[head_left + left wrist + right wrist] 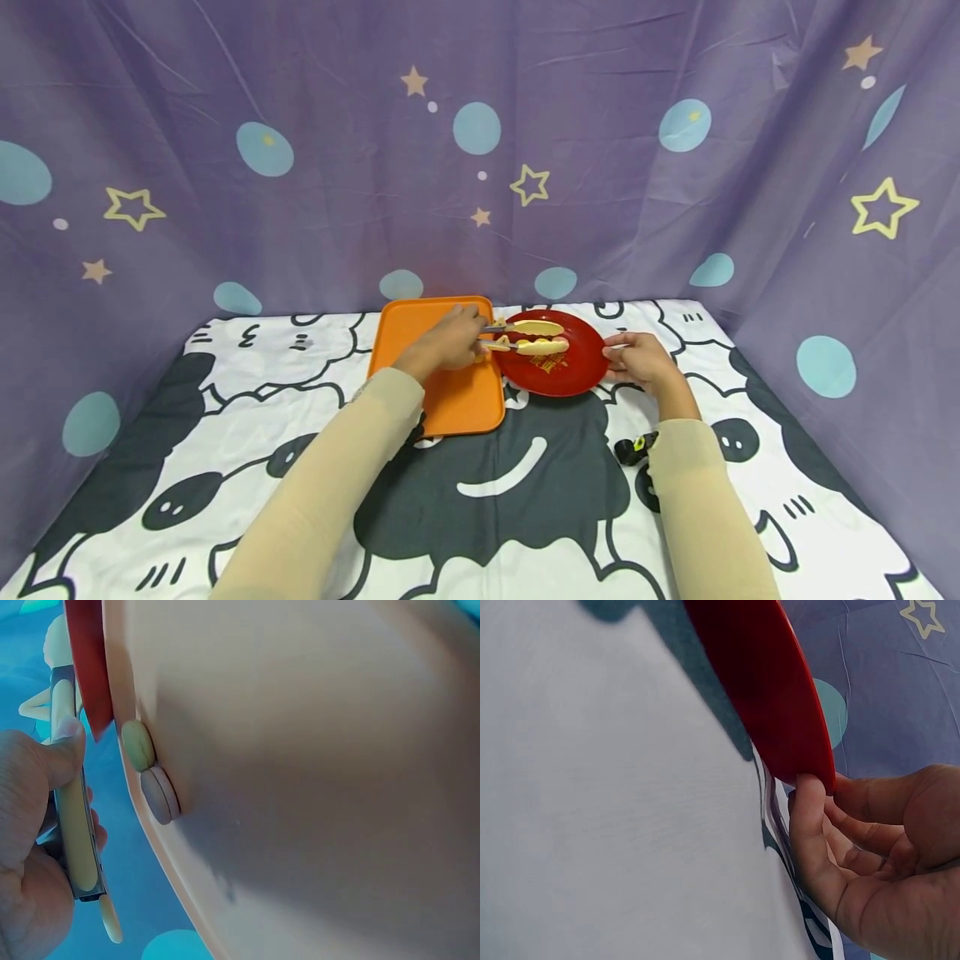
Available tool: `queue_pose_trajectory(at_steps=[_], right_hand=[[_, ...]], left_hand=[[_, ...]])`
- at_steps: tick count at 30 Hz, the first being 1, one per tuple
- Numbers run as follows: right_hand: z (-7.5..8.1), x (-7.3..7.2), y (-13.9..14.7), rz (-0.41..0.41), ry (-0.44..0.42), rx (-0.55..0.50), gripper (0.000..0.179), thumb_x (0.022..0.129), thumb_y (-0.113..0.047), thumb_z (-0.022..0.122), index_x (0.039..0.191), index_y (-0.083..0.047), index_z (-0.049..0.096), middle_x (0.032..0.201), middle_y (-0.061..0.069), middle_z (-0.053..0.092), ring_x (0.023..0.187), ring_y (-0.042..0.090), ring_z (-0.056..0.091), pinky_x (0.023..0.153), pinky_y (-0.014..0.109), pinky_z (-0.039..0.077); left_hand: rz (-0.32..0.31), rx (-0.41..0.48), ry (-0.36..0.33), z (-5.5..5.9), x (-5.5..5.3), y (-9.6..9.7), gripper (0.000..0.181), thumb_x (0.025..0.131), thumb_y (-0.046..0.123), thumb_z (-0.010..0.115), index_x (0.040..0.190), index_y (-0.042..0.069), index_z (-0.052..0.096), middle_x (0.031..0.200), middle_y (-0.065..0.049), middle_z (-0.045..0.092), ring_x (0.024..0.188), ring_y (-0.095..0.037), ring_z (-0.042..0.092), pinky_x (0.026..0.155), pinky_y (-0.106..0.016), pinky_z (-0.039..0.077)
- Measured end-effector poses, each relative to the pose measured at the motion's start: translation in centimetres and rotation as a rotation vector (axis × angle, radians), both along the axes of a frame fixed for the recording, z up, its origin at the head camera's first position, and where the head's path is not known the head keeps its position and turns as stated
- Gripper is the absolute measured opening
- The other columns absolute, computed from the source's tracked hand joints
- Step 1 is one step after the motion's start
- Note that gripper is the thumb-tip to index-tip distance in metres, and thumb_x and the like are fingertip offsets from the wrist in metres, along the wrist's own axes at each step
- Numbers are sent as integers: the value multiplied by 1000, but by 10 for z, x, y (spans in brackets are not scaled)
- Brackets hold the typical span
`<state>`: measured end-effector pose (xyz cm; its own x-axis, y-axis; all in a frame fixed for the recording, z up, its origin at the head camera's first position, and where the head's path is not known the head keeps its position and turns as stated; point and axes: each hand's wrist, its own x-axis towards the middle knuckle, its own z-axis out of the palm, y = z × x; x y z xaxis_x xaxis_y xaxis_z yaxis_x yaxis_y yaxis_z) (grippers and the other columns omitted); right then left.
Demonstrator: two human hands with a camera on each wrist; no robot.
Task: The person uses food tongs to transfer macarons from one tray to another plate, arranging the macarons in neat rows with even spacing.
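Note:
My left hand [453,337] grips a pair of tongs [75,825] with cream handles and metal sides, above the right side of the orange tray [457,408]. The cream tong tips reach right, over the red plate [525,379], which has a gold print. Something small and pinkish shows by the lower tip; I cannot tell whether the tongs hold it. In the left wrist view, a yellow-green macaron [138,745] and a greyish-purple macaron [160,795] lie side by side at the tray's edge. My right hand [640,362] pinches the plate's right rim between thumb and fingers.
A white cloth [285,417] with black cartoon shapes covers the table. Behind it and at the sides hangs a purple curtain [337,192] with stars and blue dots. The plate sits close against the tray's right edge.

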<state>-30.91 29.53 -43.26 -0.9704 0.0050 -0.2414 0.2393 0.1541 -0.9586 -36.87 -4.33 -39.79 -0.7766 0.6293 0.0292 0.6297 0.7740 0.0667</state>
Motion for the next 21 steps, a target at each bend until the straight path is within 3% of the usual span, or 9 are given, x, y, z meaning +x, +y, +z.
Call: queue_pose_trajectory(at_steps=[13, 21], right_hand=[[-3, -2, 0, -4, -5, -1, 36, 102, -1, 56, 136, 12, 50, 95, 8, 67, 78, 15, 69, 73, 31, 60], [-1, 0, 0, -10, -2, -12, 38, 102, -1, 56, 137, 12, 48, 95, 8, 66, 77, 14, 69, 73, 31, 60]], left_hand=[[16, 54, -11, 8, 8, -23, 56, 100, 31, 67, 145, 1, 52, 132, -15, 51, 114, -31, 45, 103, -43, 41], [16, 89, 35, 11, 13, -43, 54, 98, 27, 70, 141, -2, 55, 128, -16, 53, 112, -33, 47, 101, -45, 42]])
